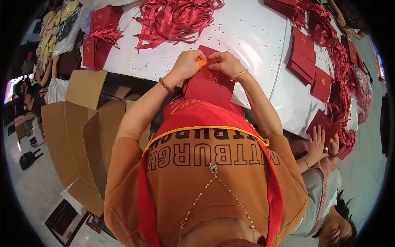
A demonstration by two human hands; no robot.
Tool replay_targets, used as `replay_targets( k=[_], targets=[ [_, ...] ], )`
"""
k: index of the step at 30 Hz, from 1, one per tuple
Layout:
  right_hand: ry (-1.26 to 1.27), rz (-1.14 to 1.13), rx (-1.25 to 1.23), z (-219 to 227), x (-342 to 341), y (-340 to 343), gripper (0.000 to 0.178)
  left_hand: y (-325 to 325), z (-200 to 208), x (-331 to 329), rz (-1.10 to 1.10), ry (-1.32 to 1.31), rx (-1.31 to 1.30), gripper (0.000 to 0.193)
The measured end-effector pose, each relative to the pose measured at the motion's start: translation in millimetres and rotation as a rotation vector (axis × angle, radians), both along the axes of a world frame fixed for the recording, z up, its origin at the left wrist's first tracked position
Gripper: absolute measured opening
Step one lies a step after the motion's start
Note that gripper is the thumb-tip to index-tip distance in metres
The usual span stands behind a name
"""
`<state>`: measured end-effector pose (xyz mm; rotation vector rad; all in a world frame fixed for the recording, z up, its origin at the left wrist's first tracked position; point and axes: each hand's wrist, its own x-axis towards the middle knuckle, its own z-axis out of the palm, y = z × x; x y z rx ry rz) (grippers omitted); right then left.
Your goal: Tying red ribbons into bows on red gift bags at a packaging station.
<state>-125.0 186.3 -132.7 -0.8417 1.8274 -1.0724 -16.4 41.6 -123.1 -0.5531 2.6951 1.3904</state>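
In front of my chest, at the table's near edge, is a flat red piece of stiff paper (210, 86) with a gold emblem, like a bag or folder. My left hand (188, 63) is closed at its upper left part, with something orange at the fingertips. Close beside it, my right hand (227, 64) pinches the upper right part, thumb and forefinger together. Whether a ribbon end is between the fingers cannot be made out. Another red layer shows beneath the piece, partly covered by it.
Loose red ribbons (175, 20) lie heaped beyond my hands on the white table (253, 53), among small red dots. Red stacks with ribbons (97, 52) stand left; more red pieces (302, 57) lie right. An open cardboard box (68, 131) is at my left. A co-worker's hand (317, 144) works at right.
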Motion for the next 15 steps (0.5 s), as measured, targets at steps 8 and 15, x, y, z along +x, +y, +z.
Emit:
replay_targets(
  k=[8,15],
  targets=[
    [0.043,0.000,-0.055,-24.1,4.3,0.2,0.027,27.9,0.8,-4.5,-0.226,0.095,-0.629,0.007],
    [0.035,-0.019,-0.255,-30.9,4.7,0.7,0.030,4.1,10.9,-4.4,0.084,-0.093,0.270,0.018]
  ],
)
